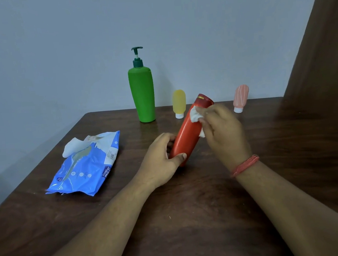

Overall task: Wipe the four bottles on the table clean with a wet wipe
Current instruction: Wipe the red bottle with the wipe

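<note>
A red bottle (187, 134) is tilted over the middle of the table, cap end up and to the right. My left hand (162, 160) grips its lower end. My right hand (223, 131) holds a crumpled white wet wipe (195, 115) against the bottle's upper side, just below the dark red cap. A tall green pump bottle (142, 93) stands upright at the back. A small yellow bottle (179, 102) stands on its white cap beside it. A small pink bottle (240, 98) stands on its white cap at the back right.
A blue pack of wet wipes (86, 166) lies at the left of the dark wooden table (191, 217), with a white wipe sticking out of its opening. A brown curtain (324, 55) hangs at the right. A pale wall stands behind the table.
</note>
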